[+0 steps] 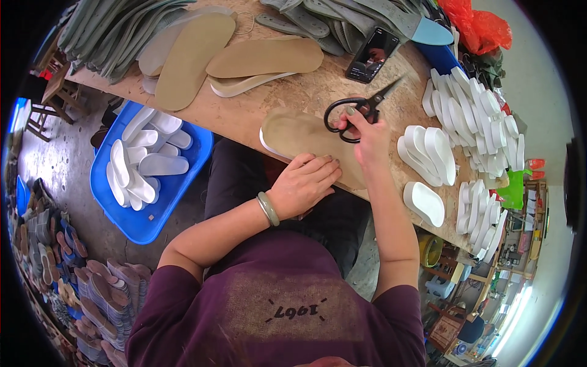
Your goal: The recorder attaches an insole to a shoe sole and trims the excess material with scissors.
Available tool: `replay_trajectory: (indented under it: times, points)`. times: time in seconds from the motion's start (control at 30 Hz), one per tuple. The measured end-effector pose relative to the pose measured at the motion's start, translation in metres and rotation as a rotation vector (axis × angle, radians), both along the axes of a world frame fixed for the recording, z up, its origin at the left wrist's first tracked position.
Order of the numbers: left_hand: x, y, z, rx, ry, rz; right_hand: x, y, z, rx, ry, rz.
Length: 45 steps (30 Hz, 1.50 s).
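A tan insole (299, 131) lies over a white sole (265, 139) at the table's front edge; only a strip of the white shows at its left end. My left hand (307, 183) rests on the near side of the tan insole, fingers stretched out and lying flat, thumb mostly hidden. A bangle circles that wrist. In my right hand (368, 137) is a pair of black scissors (365, 110), fingers through the handles, above the insole's right part. The blades point away to the upper right, off the insole.
Tan insoles (195, 58) and a tan-topped pair (266, 58) lie behind. A phone (373, 55) lies near stacked grey soles (330, 24). White soles (437, 156) stand at right. A blue basin (211, 147) of white soles sits left, below the tabletop.
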<state>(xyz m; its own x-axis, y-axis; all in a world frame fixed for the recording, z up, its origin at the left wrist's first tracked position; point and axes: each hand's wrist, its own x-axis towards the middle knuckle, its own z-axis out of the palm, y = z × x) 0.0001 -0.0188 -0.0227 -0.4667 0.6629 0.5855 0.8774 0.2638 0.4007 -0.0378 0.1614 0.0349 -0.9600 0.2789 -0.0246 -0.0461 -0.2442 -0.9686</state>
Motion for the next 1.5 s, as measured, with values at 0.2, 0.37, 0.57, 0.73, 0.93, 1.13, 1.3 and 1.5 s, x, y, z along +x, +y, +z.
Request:
replay_trajectory:
  times: [0.2, 0.37, 0.57, 0.73, 0.93, 1.13, 1.3, 1.5]
  points:
    - [0.002, 0.001, -0.005, 0.002, 0.019, 0.05, 0.005, -0.009, 0.0, 1.081, 0.438, 0.447]
    - [0.0, 0.002, -0.001, 0.053, 0.027, 0.035, 0.003, -0.024, -0.005, 1.212, 0.59, 0.339]
    - [-0.002, 0.003, 0.003, 0.029, 0.059, 0.029, -0.005, -0.013, -0.008, 0.109, 0.028, -0.03]
    - [-0.001, -0.001, -0.001, 0.024, 0.036, 0.041, 0.008, -0.03, 0.006, 0.739, -0.009, 0.182]
    - [-0.001, 0.001, 0.005, 0.043, 0.008, 0.019, -0.004, -0.041, 0.0, 1.043, 0.185, 0.132]
    - [-0.003, -0.001, 0.004, 0.042, 0.01, -0.014, -0.019, -0.016, -0.004, 0.198, 0.004, -0.041]
    - [-0.003, -0.001, 0.002, 0.009, 0.003, -0.004, -0.005, -0.033, 0.0, 0.693, 0.171, 0.088]
    - [-0.006, -0.003, 0.009, 0.018, 0.016, -0.02, -0.013, -0.04, 0.0, 0.579, -0.027, 0.159]
